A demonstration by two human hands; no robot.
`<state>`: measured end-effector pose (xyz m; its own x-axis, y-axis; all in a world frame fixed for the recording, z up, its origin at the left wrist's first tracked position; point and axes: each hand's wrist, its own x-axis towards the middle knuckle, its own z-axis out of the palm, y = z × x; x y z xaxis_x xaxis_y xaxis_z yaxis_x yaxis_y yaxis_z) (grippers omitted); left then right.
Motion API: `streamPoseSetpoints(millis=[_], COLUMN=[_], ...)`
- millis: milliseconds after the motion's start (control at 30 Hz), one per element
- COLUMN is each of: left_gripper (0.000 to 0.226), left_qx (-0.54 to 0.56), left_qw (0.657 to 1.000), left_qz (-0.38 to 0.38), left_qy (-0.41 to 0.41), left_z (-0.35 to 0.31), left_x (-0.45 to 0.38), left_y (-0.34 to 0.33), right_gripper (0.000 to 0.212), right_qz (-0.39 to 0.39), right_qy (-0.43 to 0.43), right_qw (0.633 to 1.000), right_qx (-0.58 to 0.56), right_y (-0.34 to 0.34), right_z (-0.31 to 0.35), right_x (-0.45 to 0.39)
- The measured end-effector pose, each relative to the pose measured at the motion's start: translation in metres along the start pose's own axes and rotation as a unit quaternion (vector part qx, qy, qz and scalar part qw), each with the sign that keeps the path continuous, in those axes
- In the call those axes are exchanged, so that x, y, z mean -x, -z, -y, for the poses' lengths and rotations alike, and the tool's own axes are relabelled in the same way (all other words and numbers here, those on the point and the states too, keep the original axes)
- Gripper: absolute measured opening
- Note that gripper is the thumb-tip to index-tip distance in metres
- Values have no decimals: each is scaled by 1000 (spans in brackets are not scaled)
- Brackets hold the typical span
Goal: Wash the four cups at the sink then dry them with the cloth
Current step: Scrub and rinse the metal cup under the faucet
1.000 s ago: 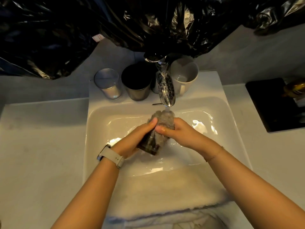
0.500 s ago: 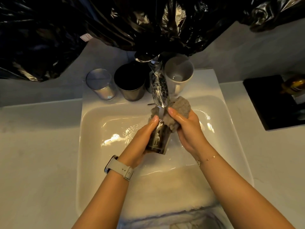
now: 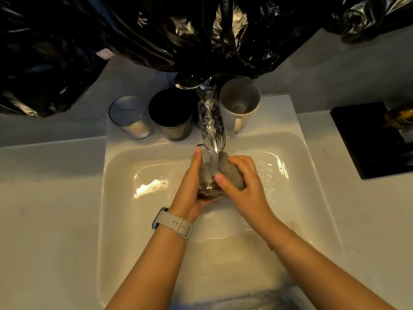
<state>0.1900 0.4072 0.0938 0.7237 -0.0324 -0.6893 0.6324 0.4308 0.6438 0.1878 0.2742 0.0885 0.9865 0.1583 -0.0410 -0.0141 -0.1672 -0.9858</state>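
Under the tap, water runs onto a glass gripped by the left hand, while the right hand presses a grey cloth against it. Left of the tap stand a clear cup and a steel cup; right of it, a white mug.

Back ledge is crowded: I see the glass, the steel cup and the mug in a row, with the tap jutting forward between the steel cup and the mug, over the basin. Black plastic hangs low above them, so reaching in from over the top looks tight. Both hands and the glass they hold fill the basin's middle under the spout. Basin floor left and right of them is open. Bench on the left is free; a black tray sits on the right.
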Motion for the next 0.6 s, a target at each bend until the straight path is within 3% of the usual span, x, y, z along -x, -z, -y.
streamPoseSetpoints(millis=[200, 400, 500, 600], left_gripper=[64, 61, 69, 69], left_qx=[-39, 59, 55, 44], left_qw=[997, 998, 997, 997], left_qz=[-62, -23, -37, -46], left_qy=[-8, -13, -32, -49], left_z=[15, 7, 6, 5], left_x=[-2, 10, 7, 10], left_y=[6, 22, 25, 22], right_gripper=[28, 20, 33, 30], right_qz=[34, 31, 60, 47], right_qy=[123, 67, 121, 93], right_qw=[988, 997, 989, 994], right_qx=[84, 35, 56, 37], right_y=[-12, -19, -25, -28], right_z=[-8, -11, -10, -2], right_x=[0, -7, 20, 5])
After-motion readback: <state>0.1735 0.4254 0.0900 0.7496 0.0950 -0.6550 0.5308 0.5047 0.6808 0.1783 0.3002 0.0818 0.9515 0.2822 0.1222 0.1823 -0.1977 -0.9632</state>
